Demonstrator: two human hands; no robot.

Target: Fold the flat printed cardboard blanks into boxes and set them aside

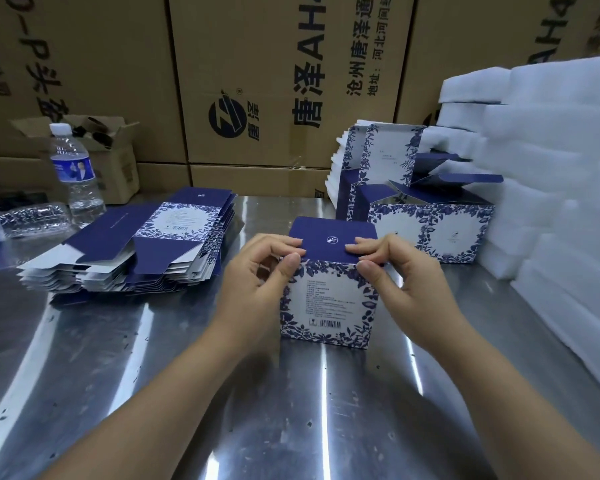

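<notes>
Both hands pinch the lid of a blue-and-white box (pixel 329 303) standing on the steel desk (pixel 146 368).

The box stands upright at the middle of the desk, barcode side towards the person. The left hand (pixel 257 282) and right hand (pixel 402 278) each grip a top front corner, fingers (pixel 290 242) curled onto the dark blue lid (pixel 331 233) and thumbs against the front face. A stack of flat blanks (pixel 142 244) lies to the left, near a water bottle (pixel 73 168). Folded boxes (pixel 430 230) with open flaps sit behind on the right, beside white foam (pixel 551 202). Brown cartons (pixel 257 81) line the back.
</notes>
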